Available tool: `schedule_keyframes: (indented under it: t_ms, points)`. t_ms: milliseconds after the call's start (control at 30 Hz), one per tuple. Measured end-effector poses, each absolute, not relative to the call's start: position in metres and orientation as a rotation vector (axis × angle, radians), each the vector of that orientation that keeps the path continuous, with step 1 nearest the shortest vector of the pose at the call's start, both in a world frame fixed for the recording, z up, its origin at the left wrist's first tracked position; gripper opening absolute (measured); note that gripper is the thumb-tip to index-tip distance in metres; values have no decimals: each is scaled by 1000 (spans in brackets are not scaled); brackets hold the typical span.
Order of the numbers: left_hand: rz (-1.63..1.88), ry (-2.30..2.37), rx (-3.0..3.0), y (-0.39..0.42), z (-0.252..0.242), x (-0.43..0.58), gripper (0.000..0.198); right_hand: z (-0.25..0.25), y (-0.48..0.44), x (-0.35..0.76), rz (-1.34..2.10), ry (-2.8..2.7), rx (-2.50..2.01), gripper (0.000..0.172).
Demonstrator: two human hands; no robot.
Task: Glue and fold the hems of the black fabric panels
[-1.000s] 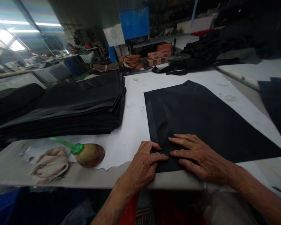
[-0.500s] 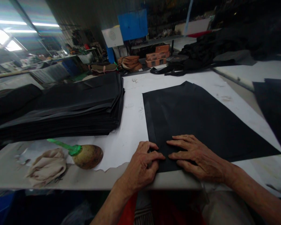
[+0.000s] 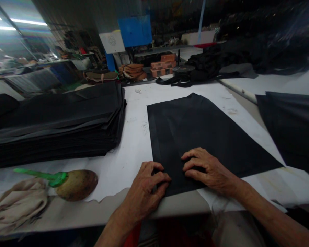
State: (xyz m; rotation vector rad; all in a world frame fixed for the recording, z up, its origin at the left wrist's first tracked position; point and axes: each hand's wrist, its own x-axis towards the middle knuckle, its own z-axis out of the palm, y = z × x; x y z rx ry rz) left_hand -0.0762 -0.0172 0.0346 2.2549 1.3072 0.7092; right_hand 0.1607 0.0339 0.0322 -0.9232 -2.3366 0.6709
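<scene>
A sheet of black fabric [image 3: 195,127] lies on the white-covered table, with a strip along its left side that looks folded over. My left hand [image 3: 146,188] is at the sheet's near left corner, thumb and forefinger drawn together on the edge. To the right, my right hand [image 3: 208,171] rests on the same sheet near its front edge. Its fingers are bent and apart, with the tips on the cloth; the thumb is mostly hidden. Left of my hands lies a rounded, yellow-brown object [image 3: 77,185] with a green-wrapped handle, beside a crumpled beige cloth [image 3: 20,202].
A thick stack of black fabric [image 3: 56,127] fills the table's left side. More black fabric [image 3: 293,127] lies at the right. Orange-brown boxes [image 3: 163,67], a brown bundle [image 3: 132,71] and black straps [image 3: 175,81] sit along the back. The table's front edge [image 3: 180,207] runs below my hands.
The view has turned, so the table things appear further left. My right fingers are more bent than before. My left thumb and forefinger have come closer together at the sheet's corner.
</scene>
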Motion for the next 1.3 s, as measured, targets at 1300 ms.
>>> schedule_keyframes:
  t_ms: [1300]
  points:
    - [163,1187,2701,-35,47,-66,50,49,27,154,575,-2511,-1006,18]
